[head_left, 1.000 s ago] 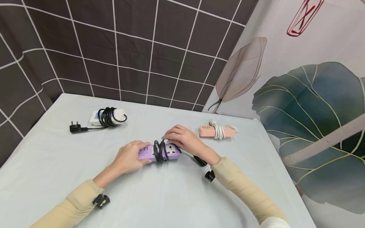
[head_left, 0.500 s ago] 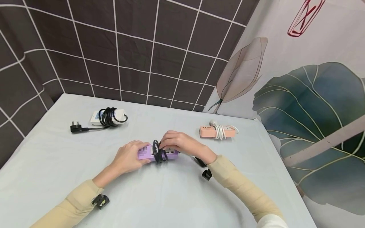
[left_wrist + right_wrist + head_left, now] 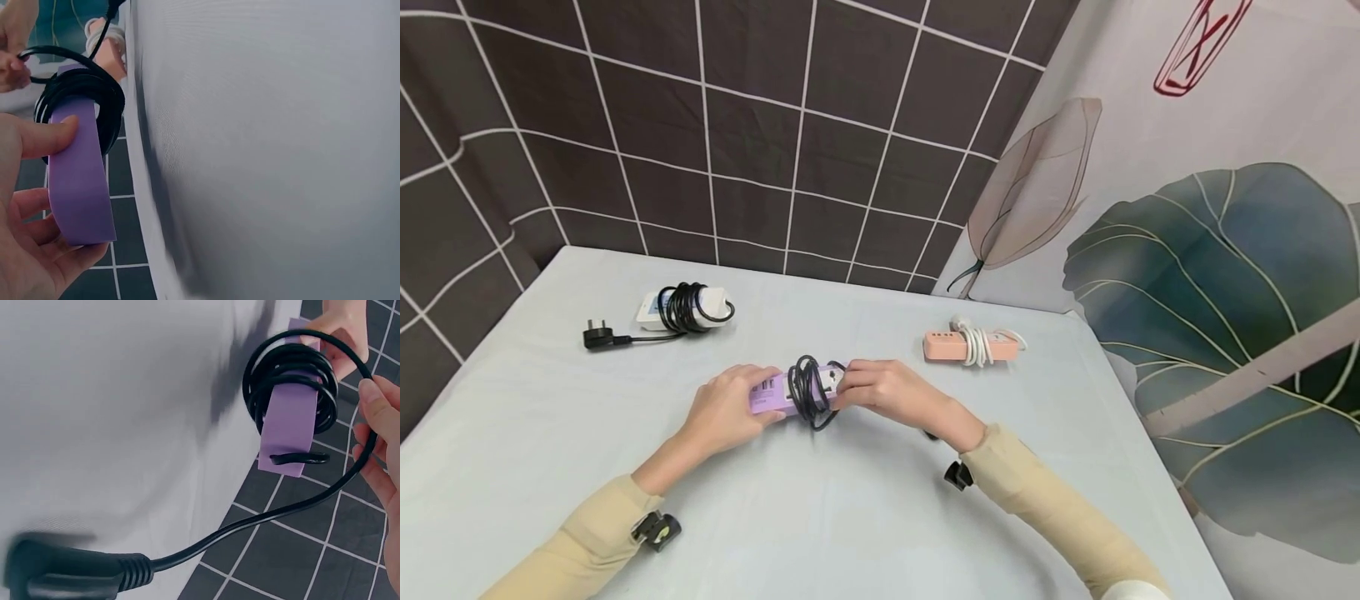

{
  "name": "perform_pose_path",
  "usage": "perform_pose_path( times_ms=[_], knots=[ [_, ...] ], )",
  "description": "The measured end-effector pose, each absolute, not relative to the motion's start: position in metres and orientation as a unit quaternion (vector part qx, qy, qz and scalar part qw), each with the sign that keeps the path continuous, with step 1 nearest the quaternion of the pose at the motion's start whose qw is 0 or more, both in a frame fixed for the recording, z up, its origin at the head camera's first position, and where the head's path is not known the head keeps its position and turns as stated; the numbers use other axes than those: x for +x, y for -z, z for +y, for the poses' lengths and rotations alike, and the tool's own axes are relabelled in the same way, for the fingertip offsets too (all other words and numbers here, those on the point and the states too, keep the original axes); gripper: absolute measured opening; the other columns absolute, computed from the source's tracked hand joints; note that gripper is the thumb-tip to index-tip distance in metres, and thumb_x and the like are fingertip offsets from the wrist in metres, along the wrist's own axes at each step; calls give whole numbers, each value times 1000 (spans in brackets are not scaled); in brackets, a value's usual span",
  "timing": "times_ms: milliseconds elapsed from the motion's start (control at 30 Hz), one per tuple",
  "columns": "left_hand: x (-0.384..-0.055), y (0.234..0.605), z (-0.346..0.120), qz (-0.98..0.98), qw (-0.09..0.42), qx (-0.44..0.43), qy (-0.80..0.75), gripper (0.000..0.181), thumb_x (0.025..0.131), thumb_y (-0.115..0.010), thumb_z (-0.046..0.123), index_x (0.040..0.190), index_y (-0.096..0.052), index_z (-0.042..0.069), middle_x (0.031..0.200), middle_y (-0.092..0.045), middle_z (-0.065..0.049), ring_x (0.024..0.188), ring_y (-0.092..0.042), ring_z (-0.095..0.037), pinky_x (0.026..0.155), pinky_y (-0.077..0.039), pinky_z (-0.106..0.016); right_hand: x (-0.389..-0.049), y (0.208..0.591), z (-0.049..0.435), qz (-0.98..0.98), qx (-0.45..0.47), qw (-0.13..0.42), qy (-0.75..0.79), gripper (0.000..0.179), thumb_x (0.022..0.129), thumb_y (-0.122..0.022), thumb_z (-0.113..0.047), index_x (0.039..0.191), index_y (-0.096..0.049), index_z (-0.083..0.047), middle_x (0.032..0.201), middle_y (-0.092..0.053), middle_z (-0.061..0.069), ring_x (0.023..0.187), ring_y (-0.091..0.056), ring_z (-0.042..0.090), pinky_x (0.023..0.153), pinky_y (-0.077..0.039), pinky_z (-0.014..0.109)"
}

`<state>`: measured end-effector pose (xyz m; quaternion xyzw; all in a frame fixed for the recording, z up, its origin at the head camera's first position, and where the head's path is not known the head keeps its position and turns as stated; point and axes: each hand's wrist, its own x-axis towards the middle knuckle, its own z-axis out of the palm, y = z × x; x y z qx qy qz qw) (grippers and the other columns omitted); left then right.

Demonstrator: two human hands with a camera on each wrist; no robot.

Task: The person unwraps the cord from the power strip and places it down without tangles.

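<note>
Cord [image 3: 806, 392] pinched by right hand [image 3: 886, 389] — left hand [image 3: 722, 410] clasps power strip [image 3: 81, 181].

White strip [image 3: 712, 302], peach strip [image 3: 949, 347], backdrop [image 3: 751, 137] — gridded

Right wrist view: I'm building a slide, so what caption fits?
Left hand holds a purple power strip wound with black cord; right hand pinches the cord.

Around the purple power strip [image 3: 771, 397], I see a way through at twelve and six o'clock across the surface [image 3: 827, 517]; the white block [image 3: 715, 297] obstructs ten, the orange strip [image 3: 952, 347] half past two.
</note>
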<state>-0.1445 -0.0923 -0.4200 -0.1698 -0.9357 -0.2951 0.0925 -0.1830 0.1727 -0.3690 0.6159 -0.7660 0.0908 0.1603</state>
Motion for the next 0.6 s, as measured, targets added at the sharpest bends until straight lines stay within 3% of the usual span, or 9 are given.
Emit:
perform_pose_path(
  times_ms=[133, 300, 600],
  knots=[
    [-144, 420, -94, -936, 94, -168, 295, 57, 69, -83, 25, 120, -66, 7, 113, -68, -19, 98, -64, -34, 77, -52, -50, -177, 372, 182, -769, 612, 168, -72, 19, 85, -69, -5, 95, -75, -20, 94, -68, -9, 91, -60, 4, 79, -50, 14],
    [-143, 422, -96, -934, 93, -168, 300, 58, 69, -83, 24, 121, -65, 5, 115, -67, -21, 104, -63, -38, 83, -50, -53, -173, 377, 196, -776, 605, 168, -64, 21, 83, -69, -3, 94, -73, -20, 94, -68, -9, 91, -61, 5, 76, -51, 15],
    [-141, 423, -93, -931, 101, -170, 306, 59, 70, -83, 26, 121, -65, 4, 117, -66, -21, 108, -62, -38, 84, -50, -53, -176, 385, 211, -795, 580, 166, -71, 24, 82, -67, 2, 93, -73, -18, 94, -68, -8, 93, -60, 7, 79, -51, 16]
  ],
)
